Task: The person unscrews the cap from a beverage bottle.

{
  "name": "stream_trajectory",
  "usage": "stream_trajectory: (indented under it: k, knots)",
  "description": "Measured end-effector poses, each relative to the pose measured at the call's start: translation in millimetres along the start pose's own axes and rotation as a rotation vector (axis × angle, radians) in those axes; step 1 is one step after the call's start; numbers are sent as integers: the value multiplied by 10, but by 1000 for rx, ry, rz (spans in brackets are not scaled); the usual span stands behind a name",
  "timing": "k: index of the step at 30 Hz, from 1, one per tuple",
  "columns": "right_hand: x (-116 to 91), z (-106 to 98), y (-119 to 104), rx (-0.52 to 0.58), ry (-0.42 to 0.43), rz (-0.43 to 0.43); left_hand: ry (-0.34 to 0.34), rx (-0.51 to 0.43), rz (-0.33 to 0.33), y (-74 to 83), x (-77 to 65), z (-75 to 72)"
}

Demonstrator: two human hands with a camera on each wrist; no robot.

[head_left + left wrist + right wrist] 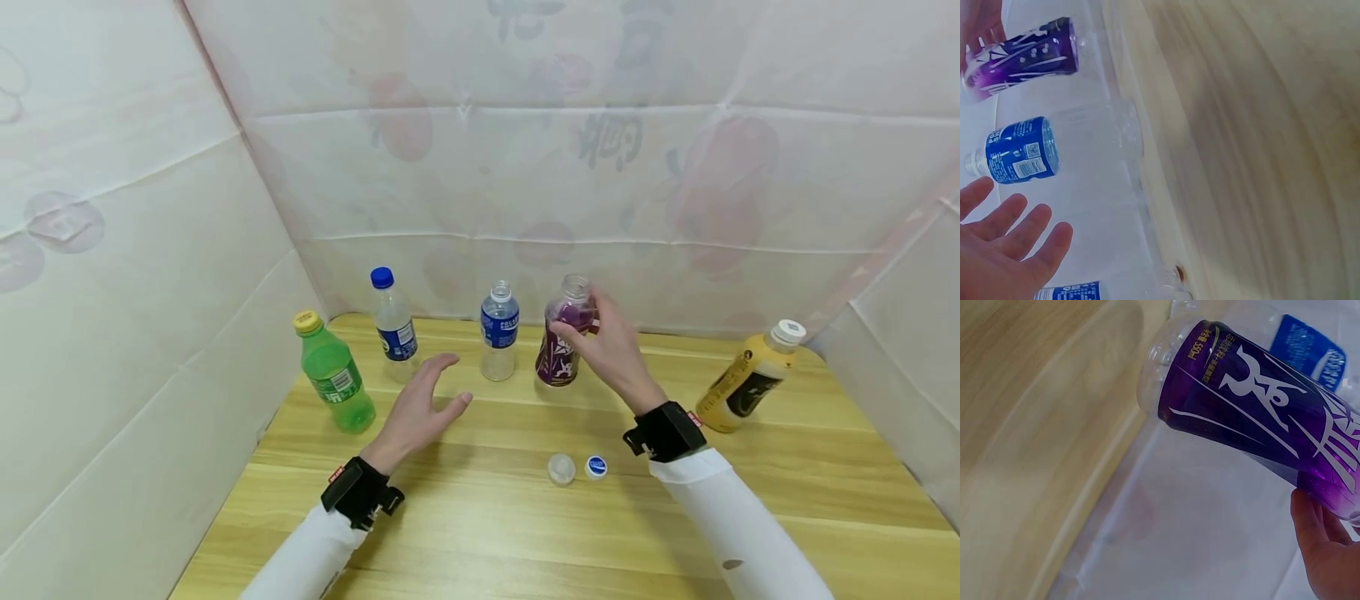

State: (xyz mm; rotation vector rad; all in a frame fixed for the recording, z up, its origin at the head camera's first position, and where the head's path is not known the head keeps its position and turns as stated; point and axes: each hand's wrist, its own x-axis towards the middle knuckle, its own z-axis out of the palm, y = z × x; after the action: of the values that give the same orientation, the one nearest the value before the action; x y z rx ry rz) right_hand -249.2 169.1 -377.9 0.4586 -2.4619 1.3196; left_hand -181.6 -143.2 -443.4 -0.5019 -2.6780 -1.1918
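My right hand [618, 354] grips a purple-labelled plastic bottle [557, 360] around its upper part, thumb in front and fingers behind. That bottle has no cap and leans slightly in the head view; the right wrist view shows its clear base close over the table. Fingers spread, my left hand [415, 419] holds nothing and hovers between two blue-labelled bottles. One of these, the capless bottle [499, 333], stands upright left of the purple one. The other, a blue-capped bottle [395, 327], is farther left, its base partly behind the left hand.
A green bottle [337, 379] with a yellow cap stands at the left. At the right is a yellow bottle [750, 379] with a white cap. A clear cap [561, 469] and a white-and-blue cap [596, 467] lie on the wooden table [480, 533]. Printed sheeting [480, 192] hangs behind.
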Motion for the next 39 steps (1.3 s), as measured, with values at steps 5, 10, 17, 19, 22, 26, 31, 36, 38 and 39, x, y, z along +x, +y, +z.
stream_trajectory:
  k: [5, 10, 17, 19, 22, 26, 31, 36, 38, 39]
  knots:
    - [73, 66, 123, -3, -4, 49, -19, -19, -20, -1, -30, 9]
    - [106, 98, 208, -37, -10, 99, -32, -26, -49, 14, -36, 15]
    - [137, 129, 264, -81, -20, 127, -41, -36, -48, 18, -37, 25]
    - [136, 133, 280, -85, -16, 129, -41, -38, -45, 21, -38, 29]
    - [129, 136, 298, -80, -10, 141, -38, -38, -43, 27, -42, 35]
    - [103, 124, 317, -71, -16, 169, -36, -40, -43, 39, -45, 45]
    - [16, 27, 300, -91, -40, 172, -48, -47, -49, 53, -42, 58]
    - [-96, -205, 191, -179, -77, 78, -39, -52, -53, 66, -35, 53]
    - [-135, -318, 143, -221, -94, 29, -34, -51, -49, 75, -29, 46]
    - [-153, -377, 122, -244, -102, 9, -34, -49, -47, 79, -27, 42]
